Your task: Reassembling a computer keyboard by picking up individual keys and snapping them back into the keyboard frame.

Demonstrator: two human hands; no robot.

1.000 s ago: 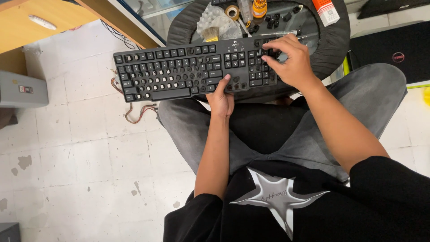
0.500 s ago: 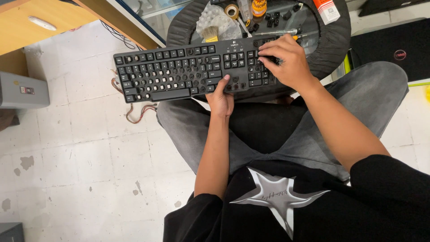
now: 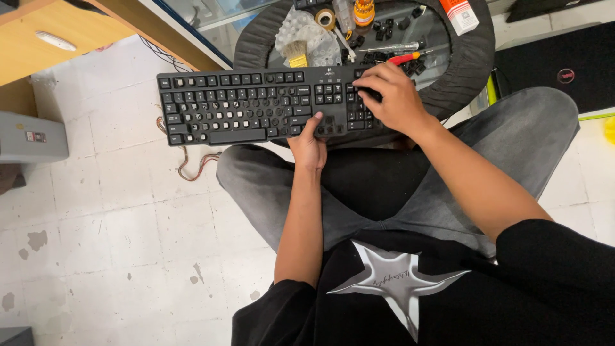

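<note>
Keycaps (image 3: 389,25) in round tray (image 3: 471,67), keyboard (image 3: 256,106) held

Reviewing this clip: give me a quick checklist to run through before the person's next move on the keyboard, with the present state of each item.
1. Keyboard supported: ok, it rests across the lap and against the round tray.
2. Left hand steadying: ok, it grips the near edge, thumb on top.
3. Right hand placed: ok, fingers on the number-pad end.
4. Keycaps fitted: not ok, many middle positions show bare round sockets.
5. Loose keycaps within reach: ok, lying in the tray.
6. Red-handled tool free: ok, lying in the tray, unheld.
</note>
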